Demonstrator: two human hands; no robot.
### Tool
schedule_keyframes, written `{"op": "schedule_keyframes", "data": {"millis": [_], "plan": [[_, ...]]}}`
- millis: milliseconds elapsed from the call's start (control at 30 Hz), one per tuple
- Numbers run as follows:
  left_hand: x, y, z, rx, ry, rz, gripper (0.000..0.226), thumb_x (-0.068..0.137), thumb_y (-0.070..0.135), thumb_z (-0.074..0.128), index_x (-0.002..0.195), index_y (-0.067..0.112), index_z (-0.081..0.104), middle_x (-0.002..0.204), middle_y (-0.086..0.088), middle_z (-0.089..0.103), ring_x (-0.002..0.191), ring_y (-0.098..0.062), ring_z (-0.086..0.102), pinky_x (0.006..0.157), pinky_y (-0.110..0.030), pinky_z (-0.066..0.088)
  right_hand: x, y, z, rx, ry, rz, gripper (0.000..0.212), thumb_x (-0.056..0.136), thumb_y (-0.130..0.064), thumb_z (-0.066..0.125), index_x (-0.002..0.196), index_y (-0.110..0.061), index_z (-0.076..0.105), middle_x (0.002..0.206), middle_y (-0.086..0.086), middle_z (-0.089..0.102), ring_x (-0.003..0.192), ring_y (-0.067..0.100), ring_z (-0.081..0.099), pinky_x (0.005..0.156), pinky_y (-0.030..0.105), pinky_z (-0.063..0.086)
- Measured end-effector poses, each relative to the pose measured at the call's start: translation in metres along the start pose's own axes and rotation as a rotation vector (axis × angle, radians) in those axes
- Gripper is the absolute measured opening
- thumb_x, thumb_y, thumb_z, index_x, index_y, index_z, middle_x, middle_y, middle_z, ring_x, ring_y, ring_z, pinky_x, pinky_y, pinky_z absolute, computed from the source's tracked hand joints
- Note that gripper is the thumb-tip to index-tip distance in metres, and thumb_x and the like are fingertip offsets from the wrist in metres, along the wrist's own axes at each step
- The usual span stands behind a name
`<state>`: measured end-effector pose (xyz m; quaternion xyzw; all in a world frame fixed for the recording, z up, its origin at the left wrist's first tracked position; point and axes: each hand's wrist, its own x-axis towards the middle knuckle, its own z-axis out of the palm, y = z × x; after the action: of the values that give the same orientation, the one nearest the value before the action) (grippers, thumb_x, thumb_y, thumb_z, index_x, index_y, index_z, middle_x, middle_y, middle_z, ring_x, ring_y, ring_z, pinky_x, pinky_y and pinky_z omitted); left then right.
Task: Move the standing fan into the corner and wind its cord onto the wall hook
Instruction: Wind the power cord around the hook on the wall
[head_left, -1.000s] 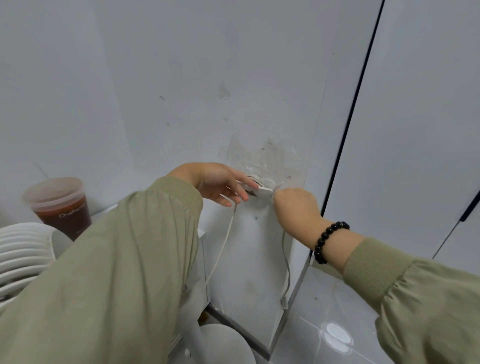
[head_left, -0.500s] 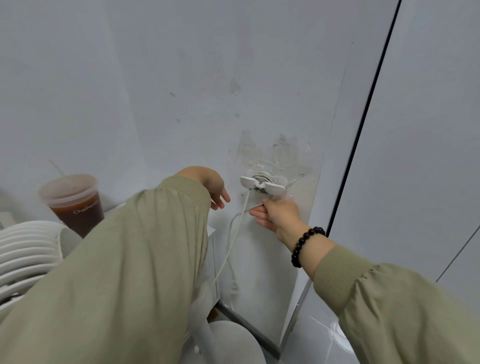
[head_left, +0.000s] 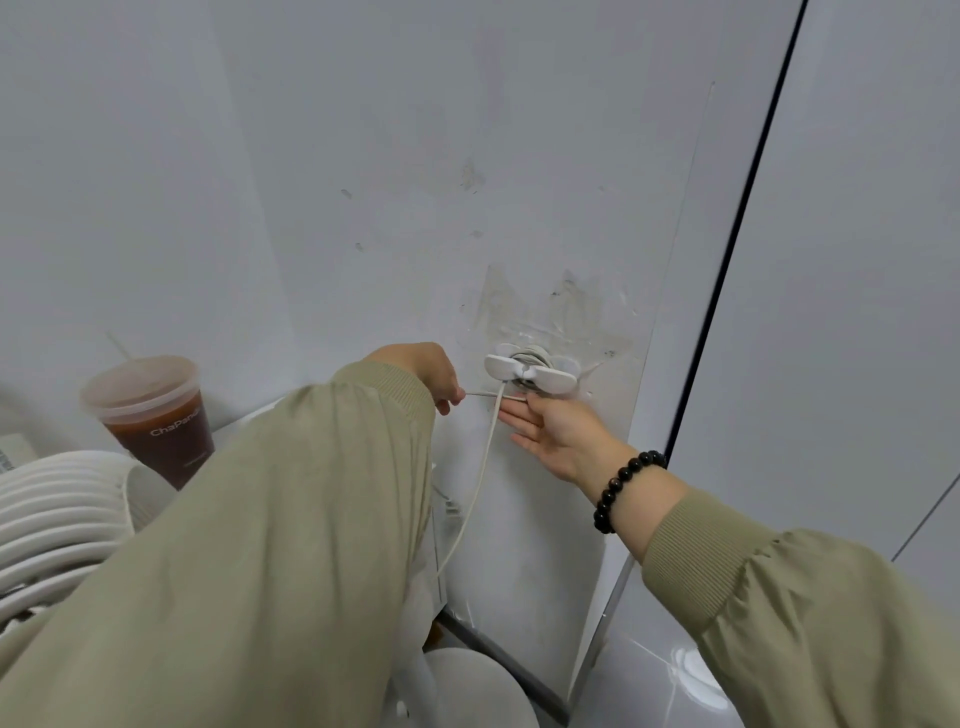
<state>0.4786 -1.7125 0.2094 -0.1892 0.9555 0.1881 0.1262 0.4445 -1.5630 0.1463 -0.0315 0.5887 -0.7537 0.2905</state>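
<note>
Both arms reach forward to the wall (head_left: 363, 156) in the middle of the frame. The left hand (head_left: 428, 371), half hidden behind its green cuff, has its fingers curled and pinches a taut, level strand of the white cord (head_left: 480, 467). The right hand (head_left: 558, 434) is held flat, palm up, fingers straight and together, pointing left just under the hook (head_left: 530, 366); whether it touches the cord cannot be told.

There are two hands, one hook, one cord, one fan (head_left: 52, 519), one cup (head_left: 156, 415) and one bead bracelet (head_left: 618, 488).

The hook sits just above the right hand's fingers and right of the left hand, with turns of cord wound behind its two wings. One length hangs down from it between the hands. The fan's grille fills the lower left edge, below the cup of brown drink.
</note>
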Motion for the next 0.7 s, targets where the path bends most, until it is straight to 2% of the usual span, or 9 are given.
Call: {"op": "schedule_keyframes", "data": {"millis": [67,133,233,300,333,400,500,600,700], "plan": [[0.006,-0.001,0.001,-0.035,0.055,-0.012,0.024,0.093,0.027,0.055,0.098,0.008,0.069,0.098,-0.003,0.072,0.087,-0.015,0.060,0.089,-0.028,0.048,-0.005,-0.006,-0.007,-0.274,0.065,-0.042,0.019,0.098,-0.015,0.036,0.097,-0.011,0.055,0.090,0.007,0.070,0.082,0.017,0.067,0.073,0.028,0.046],[0.009,0.000,0.001,-0.056,0.105,-0.015,0.023,0.092,0.027,0.057,0.083,0.009,0.067,0.081,-0.002,0.070,0.078,-0.016,0.060,0.086,-0.029,0.049,-0.017,-0.015,-0.013,-0.630,0.089,-0.073,0.021,0.092,-0.011,0.039,0.080,-0.009,0.057,0.064,0.004,0.069,0.058,0.015,0.065,0.057,0.023,0.046],[0.014,-0.001,0.003,-0.097,0.169,-0.017,0.028,0.091,0.027,0.059,0.067,0.011,0.061,0.065,0.001,0.065,0.063,-0.013,0.058,0.074,-0.026,0.048,-0.036,-0.026,-0.019,-1.328,0.109,-0.280,0.029,0.085,-0.013,0.044,0.061,-0.012,0.060,0.050,0.000,0.063,0.048,0.016,0.056,0.054,0.025,0.048],[0.016,-0.001,0.004,-0.122,0.202,-0.019,0.027,0.090,0.027,0.059,0.068,0.012,0.061,0.064,0.001,0.065,0.063,-0.013,0.058,0.067,-0.024,0.046,-0.047,-0.030,-0.015,-1.602,0.218,-0.564,0.030,0.087,-0.015,0.044,0.058,-0.018,0.050,0.055,-0.001,0.053,0.054,0.021,0.050,0.049,0.027,0.037],[0.017,-0.001,0.004,-0.139,0.212,-0.016,0.026,0.090,0.027,0.059,0.069,0.011,0.061,0.065,0.001,0.066,0.065,-0.014,0.060,0.067,-0.024,0.047,-0.050,-0.032,-0.013,-1.652,0.267,-0.718,0.025,0.089,-0.016,0.042,0.066,-0.016,0.052,0.063,0.001,0.053,0.064,0.025,0.051,0.050,0.029,0.032],[0.019,-0.001,0.004,-0.187,0.233,-0.006,0.024,0.090,0.025,0.059,0.075,0.008,0.063,0.068,-0.002,0.067,0.070,-0.018,0.063,0.076,-0.029,0.052,-0.046,-0.036,-0.009,-1.704,0.295,-0.945,0.019,0.089,-0.012,0.042,0.096,-0.011,0.060,0.093,0.006,0.058,0.089,0.029,0.053,0.060,0.031,0.034],[0.020,0.003,0.006,-0.267,0.287,0.005,0.022,0.089,0.023,0.061,0.087,0.002,0.065,0.070,-0.006,0.069,0.070,-0.021,0.066,0.084,-0.036,0.056,-0.028,-0.039,-0.008,-1.874,0.241,-0.990,0.039,0.080,-0.004,0.045,0.119,-0.008,0.051,0.121,0.009,0.047,0.104,0.028,0.044,0.074,0.030,0.031],[0.021,0.007,0.006,-0.356,0.328,0.016,0.024,0.089,0.022,0.062,0.087,-0.001,0.066,0.073,-0.011,0.071,0.071,-0.024,0.069,0.081,-0.038,0.058,-0.021,-0.036,-0.011,-1.952,0.223,-1.011,0.051,0.079,-0.005,0.047,0.130,-0.011,0.043,0.125,0.007,0.043,0.106,0.027,0.042,0.077,0.029,0.026],[0.022,0.011,0.004,-0.445,0.350,0.043,0.024,0.088,0.018,0.062,0.071,0.001,0.064,0.069,-0.012,0.068,0.069,-0.026,0.067,0.078,-0.039,0.059,-0.021,-0.036,-0.018,-1.919,0.155,-1.077,0.057,0.078,-0.001,0.046,0.135,-0.009,0.043,0.125,0.010,0.046,0.106,0.029,0.042,0.083,0.033,0.032]]}}
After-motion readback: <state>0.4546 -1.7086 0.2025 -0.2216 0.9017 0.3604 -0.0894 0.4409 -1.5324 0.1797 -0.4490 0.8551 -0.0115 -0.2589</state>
